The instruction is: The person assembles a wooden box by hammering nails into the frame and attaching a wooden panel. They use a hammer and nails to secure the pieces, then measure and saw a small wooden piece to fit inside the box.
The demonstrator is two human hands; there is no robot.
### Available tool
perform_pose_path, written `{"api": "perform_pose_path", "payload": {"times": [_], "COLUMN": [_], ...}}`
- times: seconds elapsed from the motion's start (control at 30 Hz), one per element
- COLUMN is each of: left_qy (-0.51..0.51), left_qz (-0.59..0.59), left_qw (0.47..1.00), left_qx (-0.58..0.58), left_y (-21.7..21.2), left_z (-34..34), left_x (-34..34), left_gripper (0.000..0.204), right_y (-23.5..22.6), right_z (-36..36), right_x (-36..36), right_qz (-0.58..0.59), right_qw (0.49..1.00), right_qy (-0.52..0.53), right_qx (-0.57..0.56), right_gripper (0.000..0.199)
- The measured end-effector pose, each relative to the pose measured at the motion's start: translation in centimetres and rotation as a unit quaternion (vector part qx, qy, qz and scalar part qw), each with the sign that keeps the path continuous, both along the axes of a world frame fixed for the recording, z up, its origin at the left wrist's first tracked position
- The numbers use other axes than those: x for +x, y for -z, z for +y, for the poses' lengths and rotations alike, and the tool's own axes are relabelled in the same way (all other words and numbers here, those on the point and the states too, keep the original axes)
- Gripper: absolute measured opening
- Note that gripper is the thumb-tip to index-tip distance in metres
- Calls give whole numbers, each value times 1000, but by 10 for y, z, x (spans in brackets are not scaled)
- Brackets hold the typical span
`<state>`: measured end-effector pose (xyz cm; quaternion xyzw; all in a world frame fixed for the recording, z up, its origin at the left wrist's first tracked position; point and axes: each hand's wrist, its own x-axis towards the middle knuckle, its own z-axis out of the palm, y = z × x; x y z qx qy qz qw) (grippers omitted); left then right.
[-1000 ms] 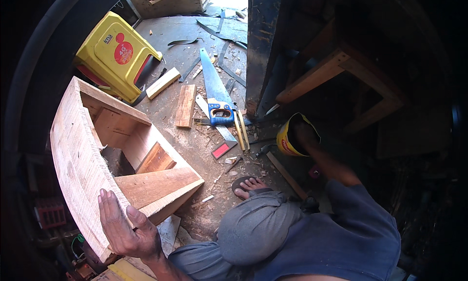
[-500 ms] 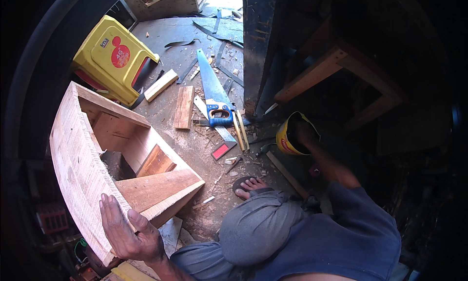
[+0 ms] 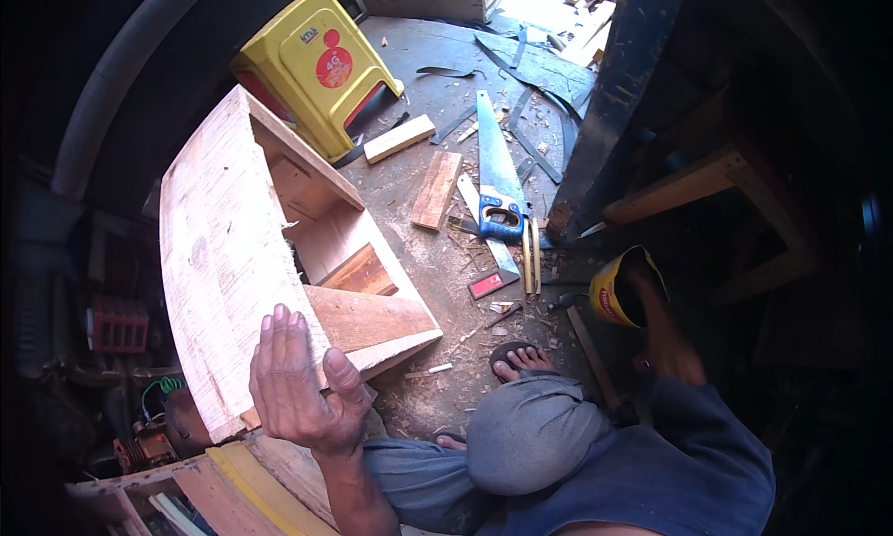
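Note:
My left hand is open, its fingers straight and together and the thumb apart, at the near edge of a wooden box. The box is made of rough pale planks and stands tilted, its open side facing right; loose-looking wood pieces show inside. My right hand reaches down into a small yellow bucket on the right. Its fingers, and whatever lies in the bucket, are hidden in the dark interior; only the wrist and forearm show.
Ahead on the floor lie a blue-handled handsaw, a try square, two wood offcuts and shavings. A yellow plastic stool stands behind the box. A dark post rises at right, near a wooden frame. A hammer-like tool lies by my foot.
The view has swung left, so everything sits farther right in the picture. My left hand stays at the box edge, and my right hand is still inside the bucket.

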<state>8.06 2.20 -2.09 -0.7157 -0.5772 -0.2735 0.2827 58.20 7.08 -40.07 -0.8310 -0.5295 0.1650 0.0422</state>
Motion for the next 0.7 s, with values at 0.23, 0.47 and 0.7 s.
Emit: {"api": "perform_pose_path", "payload": {"times": [0.23,0.47,0.7], "left_qy": [131,131,357], "left_qz": [-161,-109,-337], "left_qw": [976,984,868], "left_qx": [69,50,-74], "left_y": [6,-1,7], "left_z": [-16,-42,-47], "left_x": [-18,-10,26], "left_gripper": [36,33,42], "right_y": [-25,-104,-303], "right_z": [-25,-57,-30], "right_x": [-7,-37,-199], "right_qz": [19,-62,787], "right_qw": [997,981,593], "right_qy": [68,-10,-8], "right_qx": [34,186,170], "right_gripper": [30,26,18]}}
